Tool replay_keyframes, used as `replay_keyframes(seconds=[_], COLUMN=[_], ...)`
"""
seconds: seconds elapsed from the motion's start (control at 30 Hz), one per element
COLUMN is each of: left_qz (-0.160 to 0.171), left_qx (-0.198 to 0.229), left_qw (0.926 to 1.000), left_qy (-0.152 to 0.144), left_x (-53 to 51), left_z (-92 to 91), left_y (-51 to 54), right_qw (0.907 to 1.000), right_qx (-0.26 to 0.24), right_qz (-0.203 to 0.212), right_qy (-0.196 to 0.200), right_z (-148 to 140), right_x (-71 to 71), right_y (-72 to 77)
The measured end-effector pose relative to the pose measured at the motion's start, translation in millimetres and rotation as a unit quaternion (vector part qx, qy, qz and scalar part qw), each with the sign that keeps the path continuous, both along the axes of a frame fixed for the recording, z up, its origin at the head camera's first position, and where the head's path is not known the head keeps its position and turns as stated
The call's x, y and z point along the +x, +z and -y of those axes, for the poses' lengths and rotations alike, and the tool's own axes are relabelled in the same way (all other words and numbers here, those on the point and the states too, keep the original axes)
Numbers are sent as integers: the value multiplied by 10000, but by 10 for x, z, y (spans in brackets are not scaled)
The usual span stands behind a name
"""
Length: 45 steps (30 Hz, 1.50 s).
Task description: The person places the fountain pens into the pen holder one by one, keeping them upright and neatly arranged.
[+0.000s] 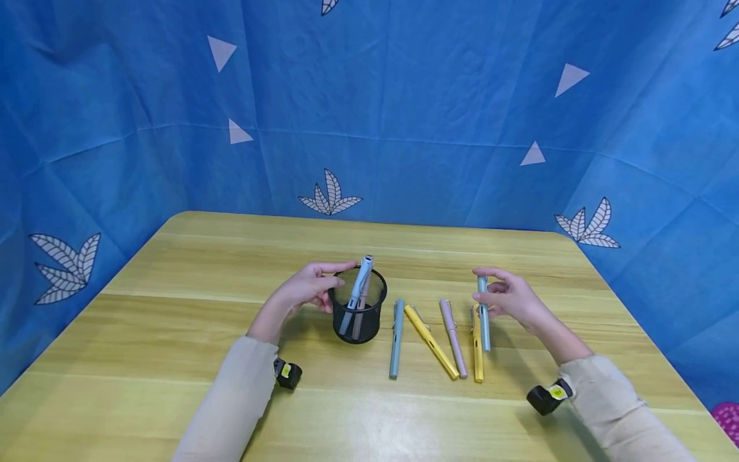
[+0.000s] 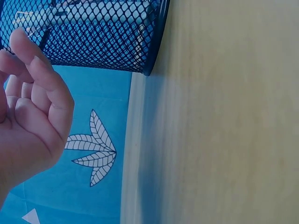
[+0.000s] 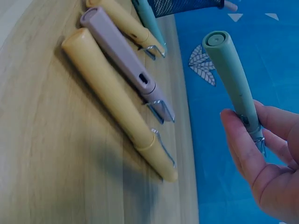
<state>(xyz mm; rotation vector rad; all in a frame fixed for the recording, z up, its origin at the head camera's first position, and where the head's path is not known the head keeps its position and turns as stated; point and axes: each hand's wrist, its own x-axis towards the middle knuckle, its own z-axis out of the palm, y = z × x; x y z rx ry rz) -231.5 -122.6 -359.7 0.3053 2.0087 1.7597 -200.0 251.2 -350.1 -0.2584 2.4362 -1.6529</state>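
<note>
A black mesh pen cup [image 1: 369, 327] stands upright on the table, with a pale blue pen [image 1: 360, 282] and a lilac-grey pen [image 1: 357, 324] leaning inside. My left hand [image 1: 306, 287] holds the cup by its left side, index finger along the rim; in the left wrist view its fingertips meet the mesh [image 2: 103, 46]. My right hand [image 1: 510, 298] pinches a blue-green pen [image 3: 231, 74] near its clip, lifted off the table with its lower end pointing down. Just left of it lies a yellow pen [image 1: 478, 359].
Between the cup and my right hand lie a blue-green pen [image 1: 396, 340], a slanted yellow pen [image 1: 433, 343] and a lilac pen [image 1: 453, 340]. The wooden table [image 1: 173, 333] ends at a blue patterned curtain [image 1: 439, 96] behind.
</note>
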Motion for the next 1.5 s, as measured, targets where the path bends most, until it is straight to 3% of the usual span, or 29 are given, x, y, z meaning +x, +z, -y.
replay_keyframes(seconds=[0.83,1.5], left_qz=[-9,-19], left_qx=[37,31], left_qw=[10000,10000], left_qy=[-20,-11], left_x=[-8,-13], left_z=[-8,-2], left_y=[2,-18], right_qw=[9971,9842], right_qx=[-651,-1701], right_qz=[-383,-457], right_qy=[1,-162], right_z=[306,543], right_x=[0,3], right_y=[147,223])
